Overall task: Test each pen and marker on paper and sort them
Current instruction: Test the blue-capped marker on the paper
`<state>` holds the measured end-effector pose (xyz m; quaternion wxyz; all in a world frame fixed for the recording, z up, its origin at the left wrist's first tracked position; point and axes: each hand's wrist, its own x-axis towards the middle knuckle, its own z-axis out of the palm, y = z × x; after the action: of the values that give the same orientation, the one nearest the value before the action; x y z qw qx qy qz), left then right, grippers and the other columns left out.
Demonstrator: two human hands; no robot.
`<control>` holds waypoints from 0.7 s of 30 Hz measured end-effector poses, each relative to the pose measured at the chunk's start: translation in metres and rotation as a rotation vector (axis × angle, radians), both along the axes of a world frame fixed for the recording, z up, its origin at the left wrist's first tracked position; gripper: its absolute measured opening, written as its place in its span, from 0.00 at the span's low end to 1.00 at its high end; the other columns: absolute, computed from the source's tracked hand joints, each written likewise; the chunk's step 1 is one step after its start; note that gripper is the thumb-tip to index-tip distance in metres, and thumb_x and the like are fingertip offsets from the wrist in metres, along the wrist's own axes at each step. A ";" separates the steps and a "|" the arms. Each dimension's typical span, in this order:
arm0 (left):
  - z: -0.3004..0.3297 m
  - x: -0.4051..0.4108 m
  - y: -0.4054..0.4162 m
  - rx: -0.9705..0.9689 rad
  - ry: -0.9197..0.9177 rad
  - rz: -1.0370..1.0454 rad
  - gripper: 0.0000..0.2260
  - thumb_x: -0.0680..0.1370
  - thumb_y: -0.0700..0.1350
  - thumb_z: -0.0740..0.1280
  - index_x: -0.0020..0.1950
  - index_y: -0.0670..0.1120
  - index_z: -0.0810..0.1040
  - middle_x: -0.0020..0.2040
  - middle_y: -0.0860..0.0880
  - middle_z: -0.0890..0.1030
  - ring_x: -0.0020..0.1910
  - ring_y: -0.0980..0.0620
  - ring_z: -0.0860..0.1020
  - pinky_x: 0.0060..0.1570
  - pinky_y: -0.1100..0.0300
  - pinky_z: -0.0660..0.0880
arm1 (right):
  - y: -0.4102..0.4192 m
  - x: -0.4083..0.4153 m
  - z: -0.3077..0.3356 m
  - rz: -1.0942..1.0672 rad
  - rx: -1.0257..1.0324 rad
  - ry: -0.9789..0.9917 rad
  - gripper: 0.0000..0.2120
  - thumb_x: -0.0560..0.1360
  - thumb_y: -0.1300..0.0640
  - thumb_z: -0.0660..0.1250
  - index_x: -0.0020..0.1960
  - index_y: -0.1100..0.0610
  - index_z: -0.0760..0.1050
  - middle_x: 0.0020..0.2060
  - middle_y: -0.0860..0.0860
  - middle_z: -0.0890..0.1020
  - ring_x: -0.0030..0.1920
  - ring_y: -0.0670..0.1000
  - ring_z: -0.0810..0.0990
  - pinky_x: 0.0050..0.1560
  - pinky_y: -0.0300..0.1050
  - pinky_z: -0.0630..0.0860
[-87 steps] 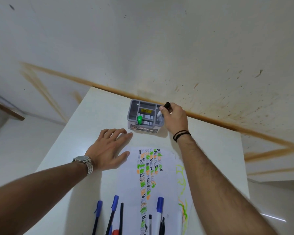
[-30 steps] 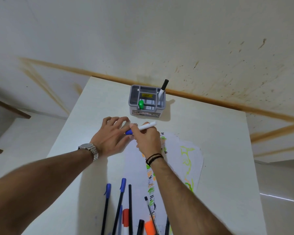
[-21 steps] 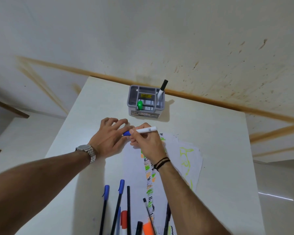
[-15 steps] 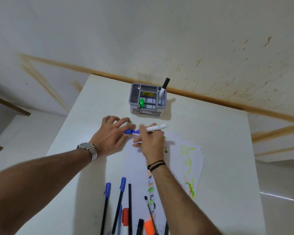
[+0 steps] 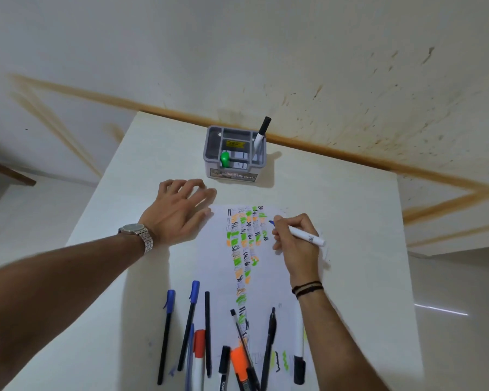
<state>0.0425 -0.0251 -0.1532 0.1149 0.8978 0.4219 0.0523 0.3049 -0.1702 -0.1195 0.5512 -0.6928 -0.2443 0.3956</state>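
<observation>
A: You're pinching the white-barrelled blue marker (image 5: 305, 235) in your right hand (image 5: 292, 244), tip touching the scribbled white paper sheet (image 5: 266, 277). Left hand (image 5: 178, 213) is lying spread, holding nothing, pressing beside the sheet's edge. Keep it pinning; stroke on bare paper.

B: Counting?

A: One grey plastic organiser (image 5: 235, 153) holding two markers; roughly ten pens lying near you.

the room is bright with soft, even light. the white surface (image 5: 336, 210) looks a little blue and washed out. the grey box (image 5: 233, 153) drops a dark shadow to its right, so light comes from the left. the wall lines bend near the edges. a thin glare streak shines at the right. everything looks a bit soft.
</observation>
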 end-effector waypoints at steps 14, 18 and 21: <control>-0.001 -0.001 -0.001 0.010 -0.001 0.015 0.26 0.82 0.68 0.55 0.76 0.59 0.71 0.71 0.52 0.71 0.66 0.45 0.71 0.71 0.44 0.64 | -0.031 0.007 -0.022 0.172 -0.079 -0.205 0.18 0.77 0.56 0.78 0.37 0.60 0.73 0.30 0.45 0.77 0.34 0.50 0.78 0.37 0.43 0.70; -0.002 -0.001 0.001 0.006 0.016 0.002 0.29 0.80 0.70 0.57 0.77 0.58 0.70 0.72 0.52 0.71 0.68 0.44 0.71 0.72 0.43 0.63 | -0.030 0.005 -0.021 0.172 -0.076 -0.216 0.17 0.77 0.57 0.78 0.39 0.62 0.74 0.30 0.42 0.79 0.34 0.45 0.79 0.34 0.37 0.70; -0.001 -0.002 0.001 0.006 0.013 0.004 0.29 0.80 0.69 0.57 0.77 0.58 0.70 0.72 0.52 0.70 0.69 0.44 0.71 0.72 0.43 0.63 | -0.030 0.002 -0.021 0.135 -0.068 -0.233 0.18 0.78 0.59 0.77 0.39 0.65 0.71 0.28 0.41 0.75 0.31 0.39 0.76 0.32 0.34 0.68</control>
<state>0.0404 -0.0240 -0.1546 0.1092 0.8976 0.4244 0.0480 0.3068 -0.1998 -0.1404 0.4672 -0.7344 -0.3392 0.3568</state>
